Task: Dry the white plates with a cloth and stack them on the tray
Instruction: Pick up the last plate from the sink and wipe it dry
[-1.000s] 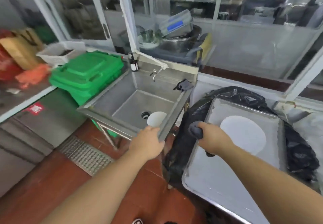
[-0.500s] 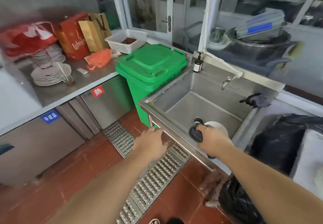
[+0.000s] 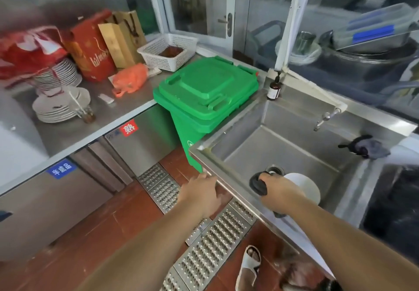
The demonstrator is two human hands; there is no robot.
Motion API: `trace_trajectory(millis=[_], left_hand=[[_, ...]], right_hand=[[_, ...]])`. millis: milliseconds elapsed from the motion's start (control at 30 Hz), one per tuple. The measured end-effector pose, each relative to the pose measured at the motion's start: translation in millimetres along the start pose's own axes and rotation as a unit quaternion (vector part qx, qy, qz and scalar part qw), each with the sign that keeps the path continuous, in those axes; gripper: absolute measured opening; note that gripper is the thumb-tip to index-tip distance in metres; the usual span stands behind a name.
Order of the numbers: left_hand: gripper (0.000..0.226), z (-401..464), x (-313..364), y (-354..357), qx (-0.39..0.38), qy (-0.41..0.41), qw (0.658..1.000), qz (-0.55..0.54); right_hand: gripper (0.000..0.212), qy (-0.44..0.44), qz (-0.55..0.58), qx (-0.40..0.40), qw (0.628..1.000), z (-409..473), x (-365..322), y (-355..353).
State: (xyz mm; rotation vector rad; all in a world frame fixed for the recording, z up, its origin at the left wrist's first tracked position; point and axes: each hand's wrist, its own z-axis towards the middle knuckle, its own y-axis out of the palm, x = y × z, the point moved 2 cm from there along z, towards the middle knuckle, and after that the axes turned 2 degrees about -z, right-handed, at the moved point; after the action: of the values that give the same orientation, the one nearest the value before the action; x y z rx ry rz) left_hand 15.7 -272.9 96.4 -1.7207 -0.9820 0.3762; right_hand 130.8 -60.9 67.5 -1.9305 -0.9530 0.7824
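A: How far along are we? From here we judge it mid-task: one white plate (image 3: 305, 187) lies in the sink (image 3: 278, 154), on the near right of the basin, beside the drain (image 3: 275, 170), and it has not been lifted out yet. The tray is not in view, so we cannot say how many plates are stacked on it.

B: And our hands?

A: Our right hand (image 3: 280, 192) is over the basin, fingers curled round a dark cloth (image 3: 258, 183), just above the plate; whether the cloth touches the plate we cannot tell. Our left hand (image 3: 200, 193) hangs with relaxed fingers by the sink's near left rim and holds nothing.

B: So what is left?

A: We think: lift that plate, wipe it, carry it to the tray.

B: What else is around us, biggest first?

A: The long steel tabletop (image 3: 74, 129) on the left, with a green bin (image 3: 206, 95) wedged between it and the sink. On the tabletop: red and gold gift bags (image 3: 95, 48), stacks of plates (image 3: 57, 91), a white basket (image 3: 169, 51), an orange bag (image 3: 130, 79). A brown bottle (image 3: 274, 88) stands at the sink's far corner, near the tap (image 3: 324, 118); another dark cloth (image 3: 365, 146) lies on the right rim.

B: Anything in the way?

A: Nothing blocks the plate. The floor grate (image 3: 204, 240) underfoot is worth minding.
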Motion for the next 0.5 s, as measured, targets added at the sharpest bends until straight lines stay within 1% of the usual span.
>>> trace_trajectory(millis=[67,133,233,333,500], left_hand=[[0.053,26.1,6.1,-11.4,-0.004,0.002,1.000,0.006],[0.056,54.2,11.9,-26.2,-0.002,0.002,1.000,0.018],[0.060,95.1,23.8,-50.5,0.000,0.002,1.000,0.026],[0.064,134.6,36.5,-65.7,0.004,0.012,0.999,0.040],[0.062,192.4,56.9,-65.4,-0.030,0.032,0.997,0.063]], right_hand=[[0.028,0.009,-0.002,-0.018,1.000,24.9,13.1,-12.5],[0.023,0.022,0.023,-0.026,0.999,50.5,28.1,-26.1],[0.023,0.041,0.064,-0.027,0.997,82.9,47.7,-46.8],[0.014,0.043,0.085,-0.030,0.995,113.6,61.7,-61.6],[0.025,0.088,0.119,-0.047,0.988,147.8,83.1,-75.1]])
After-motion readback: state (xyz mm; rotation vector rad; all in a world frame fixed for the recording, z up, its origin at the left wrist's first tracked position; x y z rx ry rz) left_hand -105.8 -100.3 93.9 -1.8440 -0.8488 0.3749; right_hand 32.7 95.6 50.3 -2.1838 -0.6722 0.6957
